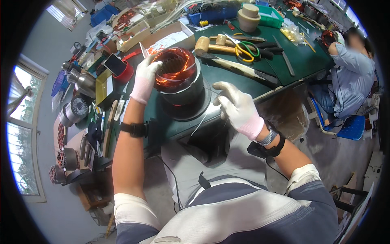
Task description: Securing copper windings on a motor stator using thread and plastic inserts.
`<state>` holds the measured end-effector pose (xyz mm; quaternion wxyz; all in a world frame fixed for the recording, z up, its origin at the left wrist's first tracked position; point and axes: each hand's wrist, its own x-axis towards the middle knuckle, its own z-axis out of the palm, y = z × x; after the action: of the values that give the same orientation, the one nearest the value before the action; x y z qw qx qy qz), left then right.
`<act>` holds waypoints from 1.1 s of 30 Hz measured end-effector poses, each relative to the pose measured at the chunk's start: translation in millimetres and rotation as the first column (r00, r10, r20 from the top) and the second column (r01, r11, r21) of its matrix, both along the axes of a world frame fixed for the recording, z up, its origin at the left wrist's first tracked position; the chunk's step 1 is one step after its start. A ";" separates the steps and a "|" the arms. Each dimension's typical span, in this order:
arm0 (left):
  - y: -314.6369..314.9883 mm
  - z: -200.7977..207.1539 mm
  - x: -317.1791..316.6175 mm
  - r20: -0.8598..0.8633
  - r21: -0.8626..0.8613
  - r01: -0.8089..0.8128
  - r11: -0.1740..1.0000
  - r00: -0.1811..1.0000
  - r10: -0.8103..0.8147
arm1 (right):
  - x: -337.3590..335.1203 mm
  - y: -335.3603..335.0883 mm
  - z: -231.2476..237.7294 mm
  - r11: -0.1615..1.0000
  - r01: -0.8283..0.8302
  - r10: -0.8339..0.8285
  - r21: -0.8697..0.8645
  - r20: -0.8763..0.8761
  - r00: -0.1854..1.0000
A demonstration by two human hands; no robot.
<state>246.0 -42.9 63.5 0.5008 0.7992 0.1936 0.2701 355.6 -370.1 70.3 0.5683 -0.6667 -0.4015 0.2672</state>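
Observation:
A motor stator (185, 97) stands upright on a dark round base at the table's near edge. A thick ring of copper winding (175, 67) bulges from its top. My left hand (147, 78), in a white glove with a pink cuff, grips the winding's left side, fingertips hidden inside the ring. Right of the stator, my gloved right hand (237, 106) is raised with fingers curled and thumb and fingertips close together. A thin white cord (198, 125) runs between the stator and these fingers and hangs below them; the exact pinch point is hard to make out.
Beyond the stator lie a wooden mallet (202, 45), scissors (245, 52) and a dark-and-white stick (239, 70). A box of white strips (172, 40) sits behind; a phone (115, 64) and metal cores (75, 110) are at left. A co-worker (353, 73) sits at right.

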 end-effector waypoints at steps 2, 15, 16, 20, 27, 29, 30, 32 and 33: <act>12.3 -8.9 -3.5 -0.006 -0.002 -0.038 0.999 0.999 0.038 | -11.0 -4.2 -3.2 0.999 0.013 -0.016 0.052 0.071 0.997; -0.9 -22.9 -8.3 0.031 0.136 -0.441 0.887 0.897 0.441 | -12.9 56.1 -39.4 0.936 0.013 -0.224 0.352 0.565 0.794; -9.7 -19.1 -5.4 0.060 0.149 -0.438 0.887 0.899 0.434 | -9.8 59.4 -40.4 0.938 0.018 -0.225 0.346 0.569 0.791; -36.0 33.8 -16.8 0.159 0.580 -0.412 0.703 0.903 0.399 | -4.6 73.6 -32.9 0.983 0.094 -0.182 0.160 0.718 0.672; -30.1 86.6 -5.3 -0.393 0.484 0.392 0.782 0.896 -0.205 | 8.7 84.1 -8.3 0.983 -0.182 0.155 0.012 0.474 0.867; -21.8 85.4 9.9 -0.558 0.408 0.493 0.768 0.801 -0.218 | 9.2 90.9 -11.6 0.989 -0.147 0.130 0.003 0.444 0.887; -21.3 89.6 16.9 -0.646 0.391 0.549 0.738 0.735 -0.205 | 7.8 94.0 -11.2 0.994 -0.112 0.104 -0.003 0.410 0.906; -23.7 97.1 31.5 -0.792 0.418 0.647 0.638 0.603 -0.093 | 3.1 95.2 -6.3 0.998 -0.067 0.066 -0.012 0.388 0.919; -24.1 96.4 35.7 -0.797 0.440 0.665 0.604 0.599 -0.080 | 3.1 96.5 -10.1 0.999 -0.042 0.034 0.013 0.387 0.922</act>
<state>281.7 -67.0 159.8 0.0884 0.9856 0.0620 -0.1299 358.7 -273.6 60.2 0.4797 -0.6924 -0.5211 0.1373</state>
